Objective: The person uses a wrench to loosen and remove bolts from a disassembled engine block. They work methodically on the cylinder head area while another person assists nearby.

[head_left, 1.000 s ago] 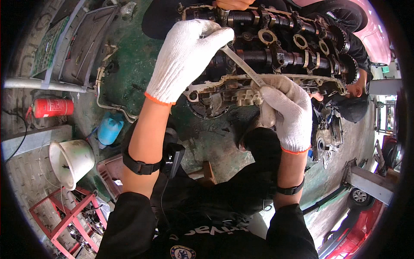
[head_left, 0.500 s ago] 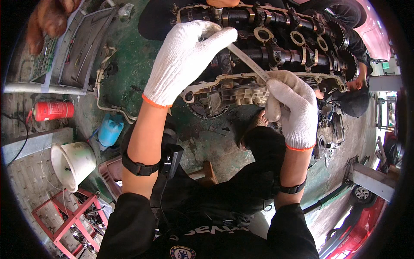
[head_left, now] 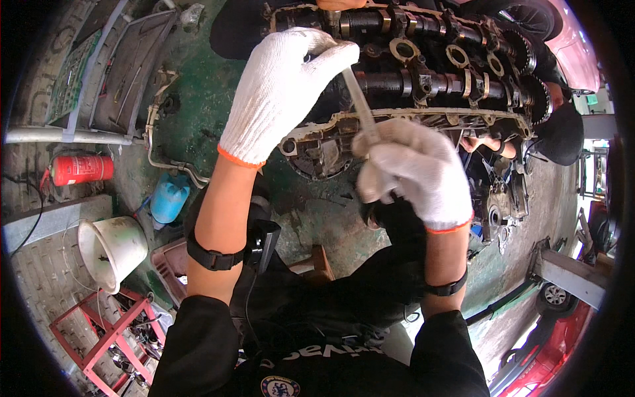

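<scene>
A long silver wrench (head_left: 359,102) slants across the near side of an engine's cylinder head (head_left: 433,99). My left hand (head_left: 274,92), in a white knit glove, is closed with its thumb and fingers around the wrench's far end; that end is hidden under the glove. Around the near end my right hand (head_left: 423,175), gloved alike, is curled and slightly blurred. Two dark, oily camshafts (head_left: 377,83) run along the head, with toothed sprockets (head_left: 537,99) at their right ends. Bearing rings (head_left: 403,50) stand out from the head.
Another person's hand (head_left: 340,4) is at the far edge of the engine. At the right a second person's hand (head_left: 472,143) reaches beside it. A fire extinguisher (head_left: 83,170), blue jug (head_left: 169,197), white bucket (head_left: 114,248) and red metal frame (head_left: 109,341) are at left.
My right hand has moved left and swung the wrench's near end with it, so the wrench stands steeper. My left hand barely shifted. A hand at the upper left has left the view.
</scene>
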`<state>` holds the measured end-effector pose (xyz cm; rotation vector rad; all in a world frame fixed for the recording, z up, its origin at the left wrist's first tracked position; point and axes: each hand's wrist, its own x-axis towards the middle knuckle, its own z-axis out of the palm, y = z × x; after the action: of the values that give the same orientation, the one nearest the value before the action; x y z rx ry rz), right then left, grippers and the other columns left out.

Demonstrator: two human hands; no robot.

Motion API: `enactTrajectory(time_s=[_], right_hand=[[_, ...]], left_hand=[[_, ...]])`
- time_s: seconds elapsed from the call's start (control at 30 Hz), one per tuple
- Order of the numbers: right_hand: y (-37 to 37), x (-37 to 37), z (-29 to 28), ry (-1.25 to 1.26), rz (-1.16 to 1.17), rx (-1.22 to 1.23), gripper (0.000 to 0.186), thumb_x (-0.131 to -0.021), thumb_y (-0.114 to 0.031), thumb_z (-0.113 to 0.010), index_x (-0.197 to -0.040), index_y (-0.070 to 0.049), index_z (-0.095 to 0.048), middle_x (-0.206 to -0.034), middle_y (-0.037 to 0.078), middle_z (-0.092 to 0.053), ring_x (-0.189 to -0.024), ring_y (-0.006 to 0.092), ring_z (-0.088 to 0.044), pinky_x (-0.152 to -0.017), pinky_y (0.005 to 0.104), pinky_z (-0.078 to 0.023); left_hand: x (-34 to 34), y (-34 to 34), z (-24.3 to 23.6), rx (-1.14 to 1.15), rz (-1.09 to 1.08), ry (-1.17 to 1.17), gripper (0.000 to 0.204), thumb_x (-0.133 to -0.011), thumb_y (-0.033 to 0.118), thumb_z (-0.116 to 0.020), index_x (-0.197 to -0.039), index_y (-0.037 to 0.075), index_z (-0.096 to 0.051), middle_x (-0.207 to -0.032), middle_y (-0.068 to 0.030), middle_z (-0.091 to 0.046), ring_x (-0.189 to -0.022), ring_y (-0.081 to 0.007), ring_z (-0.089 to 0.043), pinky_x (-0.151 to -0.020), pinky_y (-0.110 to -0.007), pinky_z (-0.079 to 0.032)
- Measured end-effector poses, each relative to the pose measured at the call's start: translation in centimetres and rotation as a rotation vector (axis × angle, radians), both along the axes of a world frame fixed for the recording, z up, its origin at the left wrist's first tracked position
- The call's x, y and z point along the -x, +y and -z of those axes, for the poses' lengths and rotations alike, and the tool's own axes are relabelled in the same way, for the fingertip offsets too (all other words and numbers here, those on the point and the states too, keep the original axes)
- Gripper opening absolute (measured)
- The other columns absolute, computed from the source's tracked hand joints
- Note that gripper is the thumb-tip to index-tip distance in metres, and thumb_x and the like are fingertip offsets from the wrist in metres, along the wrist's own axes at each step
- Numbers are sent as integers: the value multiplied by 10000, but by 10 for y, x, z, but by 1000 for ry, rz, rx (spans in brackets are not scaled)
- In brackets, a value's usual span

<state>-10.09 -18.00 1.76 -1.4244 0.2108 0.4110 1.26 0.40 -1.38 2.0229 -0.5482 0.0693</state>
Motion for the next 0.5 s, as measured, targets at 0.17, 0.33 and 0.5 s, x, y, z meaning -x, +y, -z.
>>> enactTrajectory(time_s=[0.17, 0.33, 0.5], right_hand=[[46, 0, 24, 58, -81, -443, 172, -937, -23, -632, -1070, 85, -610, -874, 157, -721, -741, 188, -679, -718, 280, -547], [55, -2, 20, -32, -119, -324, 202, -955, -35, -631, -1106, 93, -594, -878, 133, -714, -743, 159, -669, -714, 262, -523], [44, -2, 9, -73, -132, -159, 213, -960, -54, -599, -1118, 85, -630, -792, 108, -710, -686, 139, -663, -617, 240, -503]], left_hand=[[-1, -7, 3, 38, -17, -6, 385, -942, 356, -689, -962, -26, -734, -792, -169, -707, -695, -200, -665, -674, -323, -504], [1, -4, -1, 224, -4, 131, 377, -944, 349, -703, -1003, -20, -751, -808, -94, -734, -722, -107, -638, -669, -288, -494], [-4, 5, -1, 206, -9, -48, 397, -965, 372, -674, -994, -18, -743, -701, -83, -649, -645, -81, -529, -604, -277, -449]])
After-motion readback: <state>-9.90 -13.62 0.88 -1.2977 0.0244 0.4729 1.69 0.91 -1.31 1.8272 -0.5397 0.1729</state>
